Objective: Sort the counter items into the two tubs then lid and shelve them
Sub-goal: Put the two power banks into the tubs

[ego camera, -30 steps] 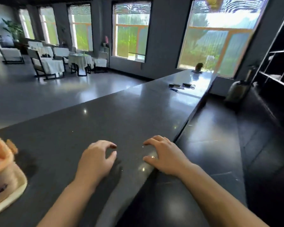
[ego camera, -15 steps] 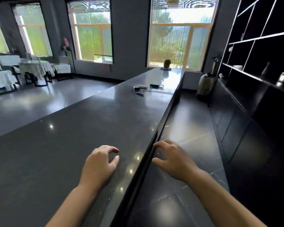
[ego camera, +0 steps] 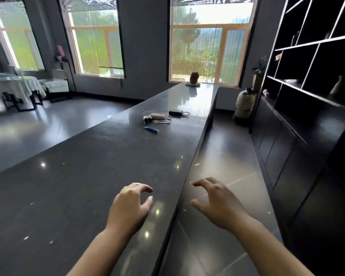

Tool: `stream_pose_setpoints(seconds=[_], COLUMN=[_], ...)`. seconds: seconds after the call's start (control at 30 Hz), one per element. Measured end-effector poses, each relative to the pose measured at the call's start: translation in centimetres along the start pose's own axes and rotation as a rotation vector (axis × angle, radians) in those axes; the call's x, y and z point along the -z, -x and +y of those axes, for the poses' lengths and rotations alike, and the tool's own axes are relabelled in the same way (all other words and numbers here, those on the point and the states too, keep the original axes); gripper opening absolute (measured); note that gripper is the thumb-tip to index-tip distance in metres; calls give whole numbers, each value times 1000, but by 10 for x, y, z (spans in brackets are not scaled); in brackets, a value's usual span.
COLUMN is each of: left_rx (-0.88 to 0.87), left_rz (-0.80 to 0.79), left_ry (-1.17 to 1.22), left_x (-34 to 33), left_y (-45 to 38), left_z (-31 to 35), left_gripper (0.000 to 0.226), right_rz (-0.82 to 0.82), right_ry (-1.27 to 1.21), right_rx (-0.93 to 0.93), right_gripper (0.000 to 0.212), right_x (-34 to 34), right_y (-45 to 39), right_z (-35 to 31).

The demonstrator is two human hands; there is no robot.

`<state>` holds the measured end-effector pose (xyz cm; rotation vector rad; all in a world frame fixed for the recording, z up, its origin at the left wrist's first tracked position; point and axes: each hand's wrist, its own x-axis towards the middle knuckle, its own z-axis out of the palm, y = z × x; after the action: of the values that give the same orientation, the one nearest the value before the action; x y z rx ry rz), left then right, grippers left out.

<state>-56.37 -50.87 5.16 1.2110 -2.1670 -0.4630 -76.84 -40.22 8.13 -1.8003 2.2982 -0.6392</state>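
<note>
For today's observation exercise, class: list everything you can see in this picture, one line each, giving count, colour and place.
counter: one, dark grey, centre
blue pen: one, blue, mid-counter
pink case: one, pink, beyond the pen
black box: one, black, right of the case
brown ornament: one, brown, counter's far end
shelving: one, black, right wall
jar: one, pale, on the floor by the shelving
draped table: one, white, far left
left hand: empty, over the counter
right hand: empty, past the counter edge

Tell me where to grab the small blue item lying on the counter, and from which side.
Pinch the blue item across its narrow middle, coming from above: it lies flat on the counter, apart from the other items, long axis running left-right. Either hand looks free.
</note>
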Motion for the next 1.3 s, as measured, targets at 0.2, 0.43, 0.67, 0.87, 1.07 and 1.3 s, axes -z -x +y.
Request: stream_pose_setpoints(seconds=[0.2,0.43,0.67,0.87,1.07,1.3], left_rx=[85,213,372,463,600,762], left_rz=[52,111,176,183,184,331], left_ry=[20,22,-15,-30,-70,-102], left_x=[-78,-137,-190,-218,-243,-291], left_y=[-124,-250,-370,-470,-533,-616], left_z=[20,18,-38,-72,-97,-113], left_gripper=[16,17,18,20,21,24], right_rz=[-41,-72,-159,-232,-301,-385], right_ry=[29,18,39,26,-10,-29], right_rx=[49,129,204,248,353,463], right_gripper=[48,46,46,44,43,40], right_x=[20,26,-10,-33,-63,-92], right_y=[-127,-289,-444,-563,-666,-801], right_z=[88,154,191,200,203,233])
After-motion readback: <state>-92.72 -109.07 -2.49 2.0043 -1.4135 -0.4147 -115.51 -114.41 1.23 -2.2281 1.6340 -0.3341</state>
